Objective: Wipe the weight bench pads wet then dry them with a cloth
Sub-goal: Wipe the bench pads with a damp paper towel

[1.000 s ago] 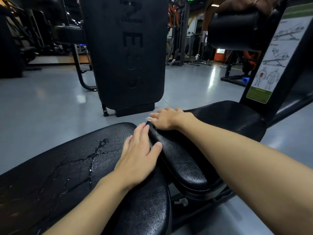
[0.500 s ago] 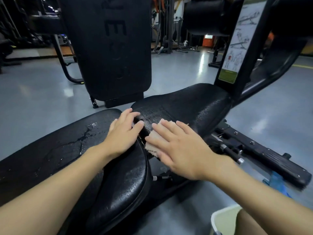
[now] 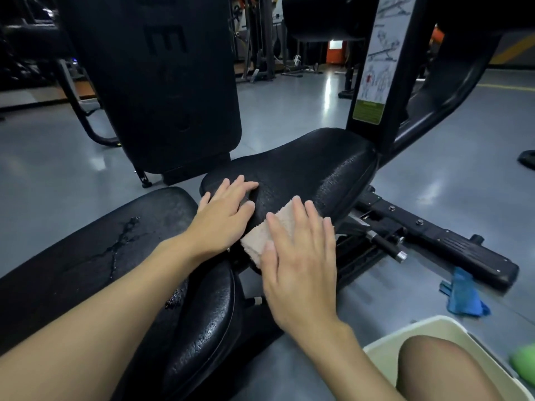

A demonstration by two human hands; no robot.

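Observation:
The bench has two black pads. The long back pad [image 3: 86, 250] lies at the left, cracked and wet with streaks of water. The seat pad [image 3: 312, 166] sits in the middle, glistening. My left hand [image 3: 223, 218] rests flat, fingers spread, on the seat pad's near end. My right hand [image 3: 301, 256] presses a folded beige cloth [image 3: 260, 238] flat against the seat pad's near right edge. Most of the cloth is hidden under my palm.
A cream-coloured bin [image 3: 428, 331] stands at the bottom right beside my knee [image 3: 445, 371]. A blue cloth [image 3: 463, 293] lies on the grey floor by the bench's black base bar [image 3: 451, 244]. A tall black machine pad [image 3: 162, 82] stands just behind the bench. An upright with an exercise chart [image 3: 379, 59] rises at the right.
My right hand with the cloth has come from the seat pad's far left corner to its near right edge. My left hand has shifted from the back pad onto the seat pad.

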